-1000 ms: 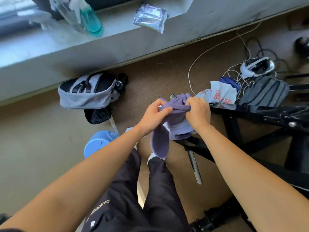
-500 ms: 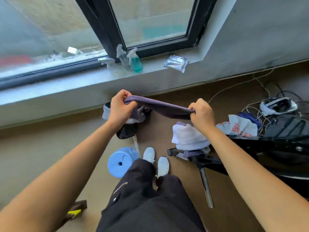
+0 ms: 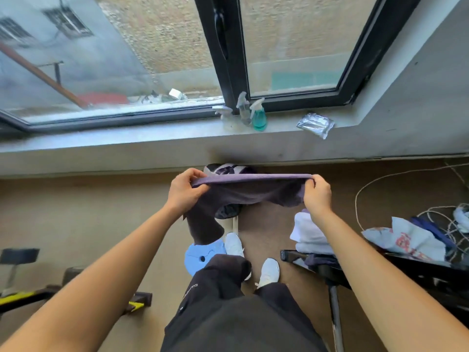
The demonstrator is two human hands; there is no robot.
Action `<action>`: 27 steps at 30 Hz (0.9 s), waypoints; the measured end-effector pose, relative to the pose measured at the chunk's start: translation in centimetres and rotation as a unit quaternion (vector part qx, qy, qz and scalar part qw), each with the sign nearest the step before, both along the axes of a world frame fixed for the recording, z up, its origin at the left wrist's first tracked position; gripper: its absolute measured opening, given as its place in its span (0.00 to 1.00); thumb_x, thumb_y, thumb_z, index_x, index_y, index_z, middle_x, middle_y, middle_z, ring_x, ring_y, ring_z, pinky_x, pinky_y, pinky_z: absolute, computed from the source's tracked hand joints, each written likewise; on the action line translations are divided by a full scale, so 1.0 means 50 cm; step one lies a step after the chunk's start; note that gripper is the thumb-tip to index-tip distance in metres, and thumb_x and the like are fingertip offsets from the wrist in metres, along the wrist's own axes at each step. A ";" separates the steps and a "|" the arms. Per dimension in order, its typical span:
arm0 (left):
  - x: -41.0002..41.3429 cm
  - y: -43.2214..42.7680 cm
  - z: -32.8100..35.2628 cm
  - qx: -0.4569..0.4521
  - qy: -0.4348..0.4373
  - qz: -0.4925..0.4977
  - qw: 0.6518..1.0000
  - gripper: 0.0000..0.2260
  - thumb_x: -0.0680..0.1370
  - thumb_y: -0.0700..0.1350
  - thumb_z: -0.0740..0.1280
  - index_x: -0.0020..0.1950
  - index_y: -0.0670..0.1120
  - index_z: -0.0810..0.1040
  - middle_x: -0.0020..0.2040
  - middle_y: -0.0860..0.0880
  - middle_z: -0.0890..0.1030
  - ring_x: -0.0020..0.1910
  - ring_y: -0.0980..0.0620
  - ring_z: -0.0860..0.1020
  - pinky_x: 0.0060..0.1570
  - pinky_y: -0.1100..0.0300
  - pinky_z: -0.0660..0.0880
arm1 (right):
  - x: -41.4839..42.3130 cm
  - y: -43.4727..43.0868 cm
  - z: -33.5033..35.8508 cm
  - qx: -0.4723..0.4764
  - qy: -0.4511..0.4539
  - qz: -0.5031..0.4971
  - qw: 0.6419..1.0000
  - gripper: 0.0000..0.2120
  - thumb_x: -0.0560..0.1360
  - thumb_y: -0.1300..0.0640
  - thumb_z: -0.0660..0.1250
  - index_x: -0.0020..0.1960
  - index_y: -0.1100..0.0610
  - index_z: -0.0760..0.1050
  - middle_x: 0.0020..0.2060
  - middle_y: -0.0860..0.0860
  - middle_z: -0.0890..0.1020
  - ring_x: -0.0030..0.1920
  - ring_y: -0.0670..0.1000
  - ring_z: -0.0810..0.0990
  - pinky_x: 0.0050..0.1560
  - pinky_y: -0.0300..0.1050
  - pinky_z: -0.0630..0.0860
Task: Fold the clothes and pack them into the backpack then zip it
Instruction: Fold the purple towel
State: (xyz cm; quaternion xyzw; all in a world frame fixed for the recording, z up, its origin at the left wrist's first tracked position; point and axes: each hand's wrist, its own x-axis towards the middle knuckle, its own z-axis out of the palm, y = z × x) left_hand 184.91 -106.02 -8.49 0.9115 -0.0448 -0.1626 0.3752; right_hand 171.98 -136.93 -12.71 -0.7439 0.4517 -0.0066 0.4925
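A purple garment is stretched flat between both hands at chest height, its lower part hanging down on the left. My left hand pinches its left edge and my right hand pinches its right edge. The grey and black backpack lies on the floor under the window sill, mostly hidden behind the garment. A folded white cloth rests on the black frame to the right, with a printed light-blue garment further right.
A blue round stool stands by my white shoes. Spray bottles and a foil packet sit on the window sill. White cables and black frames crowd the right side. A black and yellow stand lies at left.
Both hands pulled apart and lifted, spreading the bunched purple garment into a taut strip. My view tilted up toward the window.
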 end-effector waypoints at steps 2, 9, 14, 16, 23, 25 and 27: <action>0.004 0.024 -0.013 0.048 0.010 0.006 0.999 0.06 0.70 0.47 0.74 0.46 0.54 0.82 0.42 0.56 0.84 0.43 0.52 0.81 0.47 0.56 0.78 | 0.009 0.015 0.006 0.013 0.000 0.014 1.000 0.11 0.84 0.58 0.54 0.50 0.57 0.75 0.47 0.57 0.79 0.48 0.59 0.75 0.48 0.49 0.74; 0.025 0.128 -0.078 0.230 0.038 0.032 0.972 0.15 0.75 0.41 0.62 0.54 0.57 0.82 0.52 0.51 0.86 0.53 0.42 0.81 0.45 0.56 0.73 | 0.070 0.025 0.028 -0.015 -0.025 -0.011 0.999 0.13 0.82 0.59 0.58 0.40 0.62 0.71 0.37 0.59 0.74 0.40 0.56 0.69 0.41 0.48 0.64; 0.034 0.207 -0.113 0.249 0.072 0.081 0.962 0.11 0.76 0.42 0.64 0.52 0.52 0.84 0.52 0.43 0.86 0.53 0.38 0.81 0.51 0.52 0.78 | 0.097 0.058 0.043 -0.014 0.008 -0.029 0.999 0.15 0.81 0.60 0.59 0.36 0.63 0.70 0.32 0.56 0.71 0.39 0.55 0.66 0.40 0.48 0.62; 0.045 0.229 -0.118 0.243 0.072 0.113 0.961 0.10 0.77 0.41 0.64 0.52 0.49 0.84 0.51 0.42 0.85 0.52 0.37 0.81 0.50 0.51 0.77 | 0.108 0.065 0.043 -0.012 0.021 -0.068 0.997 0.18 0.80 0.60 0.59 0.31 0.58 0.64 0.29 0.52 0.67 0.40 0.55 0.65 0.41 0.48 0.61; 0.100 0.248 -0.122 -0.024 0.200 0.135 0.970 0.02 0.80 0.40 0.69 0.50 0.43 0.81 0.44 0.47 0.82 0.44 0.49 0.78 0.40 0.63 0.74 | 0.157 0.133 0.066 0.088 0.090 -0.049 0.991 0.14 0.80 0.49 0.65 0.43 0.59 0.77 0.41 0.56 0.78 0.45 0.57 0.75 0.47 0.48 0.70; 0.106 0.225 -0.110 -0.089 0.217 0.146 0.961 0.05 0.81 0.42 0.69 0.47 0.43 0.82 0.41 0.48 0.82 0.43 0.51 0.78 0.41 0.63 0.74 | 0.171 0.173 0.081 0.132 0.105 -0.028 0.985 0.12 0.81 0.47 0.64 0.50 0.57 0.78 0.45 0.55 0.79 0.48 0.58 0.77 0.53 0.52 0.73; 0.110 0.197 -0.098 -0.177 0.248 0.168 0.938 0.07 0.82 0.43 0.69 0.46 0.43 0.82 0.42 0.46 0.83 0.43 0.50 0.78 0.44 0.60 0.77 | 0.180 0.211 0.082 0.152 0.098 0.004 0.984 0.12 0.82 0.48 0.64 0.50 0.57 0.78 0.43 0.55 0.79 0.47 0.55 0.77 0.53 0.51 0.73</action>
